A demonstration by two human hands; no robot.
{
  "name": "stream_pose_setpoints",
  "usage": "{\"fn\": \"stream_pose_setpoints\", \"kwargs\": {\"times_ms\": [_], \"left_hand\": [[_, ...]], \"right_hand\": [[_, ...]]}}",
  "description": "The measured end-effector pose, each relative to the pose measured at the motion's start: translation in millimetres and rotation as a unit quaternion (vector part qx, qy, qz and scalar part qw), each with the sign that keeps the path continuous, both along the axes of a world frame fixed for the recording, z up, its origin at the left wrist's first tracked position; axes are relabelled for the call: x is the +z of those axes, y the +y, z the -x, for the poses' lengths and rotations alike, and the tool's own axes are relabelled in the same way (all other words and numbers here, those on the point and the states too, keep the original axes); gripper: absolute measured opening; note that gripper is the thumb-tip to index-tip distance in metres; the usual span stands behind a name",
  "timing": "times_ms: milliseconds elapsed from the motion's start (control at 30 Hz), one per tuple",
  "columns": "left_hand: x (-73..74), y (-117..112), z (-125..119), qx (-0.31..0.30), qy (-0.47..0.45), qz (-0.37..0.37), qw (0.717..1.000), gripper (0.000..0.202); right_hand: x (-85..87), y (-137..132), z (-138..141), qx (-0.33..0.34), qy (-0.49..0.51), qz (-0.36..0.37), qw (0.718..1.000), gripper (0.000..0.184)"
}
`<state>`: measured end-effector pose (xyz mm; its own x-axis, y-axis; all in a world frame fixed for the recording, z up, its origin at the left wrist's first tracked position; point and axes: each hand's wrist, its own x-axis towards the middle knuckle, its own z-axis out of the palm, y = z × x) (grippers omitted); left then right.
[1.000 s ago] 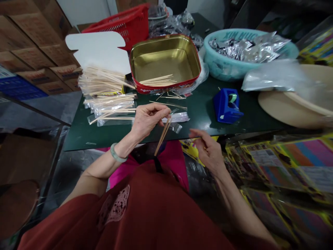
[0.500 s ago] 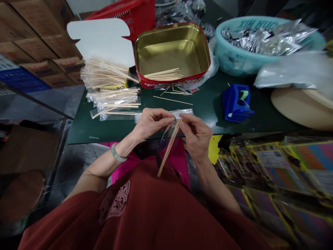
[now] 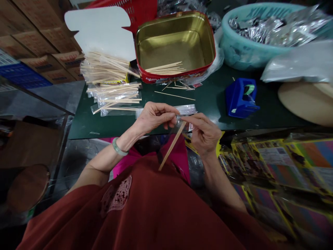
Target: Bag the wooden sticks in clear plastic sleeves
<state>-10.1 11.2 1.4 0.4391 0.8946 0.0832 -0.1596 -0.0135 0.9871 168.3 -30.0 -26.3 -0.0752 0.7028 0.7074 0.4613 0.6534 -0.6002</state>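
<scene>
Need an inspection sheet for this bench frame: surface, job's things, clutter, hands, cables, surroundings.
Surface: dark green table, crowded.
Job's things: thin wooden sticks and a clear sleeve between both hands.
Clutter: red tin with sticks inside, bagged stick pile, blue tape dispenser, teal basin of foil packets.
Hands: left hand and right hand both pinch the sticks.
Cables: nothing seen.
Surroundings: cardboard boxes left, colourful packets right.

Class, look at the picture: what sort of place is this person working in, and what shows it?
Probably a small packing workshop or shop stockroom. Bagged wooden sticks are piled on the green table, stacked cartons stand alongside, and a blue tape dispenser sits ready.
</scene>
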Motion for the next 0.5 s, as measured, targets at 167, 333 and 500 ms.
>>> {"fn": "stream_pose_setpoints", "kwargs": {"times_ms": [167,333,500], "left_hand": [[-2.1,2,-1,0.023,-0.019,0.004,1.000,0.046],[-3.4,-7,5,-0.054,0.027,0.051,0.997,0.050],[-3.2,-16,3,-0.050,0.035,0.041,0.997,0.042]], "right_hand": [[-0.3,-1,1,-0.001,0.030,0.018,0.999,0.032],[1.2,-1,3,-0.013,0.041,0.026,0.999,0.031],[1.7,-1,3,-0.019,0.016,0.003,1.000,0.033]]}}
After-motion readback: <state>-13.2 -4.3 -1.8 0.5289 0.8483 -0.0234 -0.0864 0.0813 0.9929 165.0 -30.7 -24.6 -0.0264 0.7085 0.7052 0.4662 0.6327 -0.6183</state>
